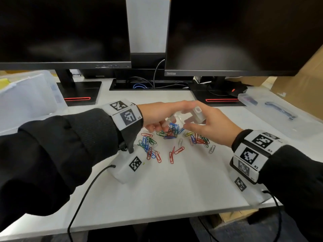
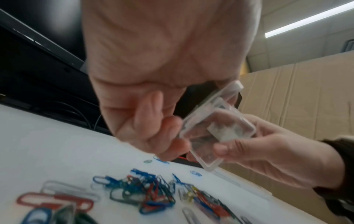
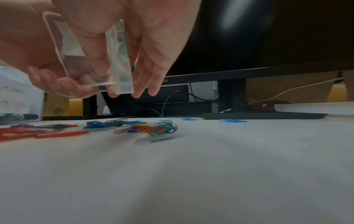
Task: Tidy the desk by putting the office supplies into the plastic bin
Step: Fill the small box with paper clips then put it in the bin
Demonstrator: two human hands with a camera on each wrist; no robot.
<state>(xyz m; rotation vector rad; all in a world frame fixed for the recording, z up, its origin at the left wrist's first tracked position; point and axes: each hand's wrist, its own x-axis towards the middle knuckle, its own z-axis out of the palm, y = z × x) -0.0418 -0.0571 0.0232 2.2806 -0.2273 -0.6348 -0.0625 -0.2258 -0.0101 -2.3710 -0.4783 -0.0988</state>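
Note:
A small clear hinged plastic box (image 1: 194,115) hangs open above the desk, gripped by both hands. My right hand (image 1: 194,124) grips its body between thumb and fingers, seen close in the right wrist view as the box (image 3: 120,63). My left hand (image 1: 157,125) has its curled fingers on the lid, which shows in the left wrist view on the box (image 2: 216,128). Beneath them, many coloured paper clips (image 1: 167,137) lie scattered on the white desk (image 1: 174,186). The clips (image 2: 145,192) lie partly in tangled heaps. The box looks empty.
A large translucent plastic bin (image 1: 26,98) stands at the far left. A flat clear tray (image 1: 279,117) with a dark blue item lies at the right. Two monitors on black stands (image 1: 78,91) line the back, cables between them. Cardboard (image 1: 300,81) leans at the far right.

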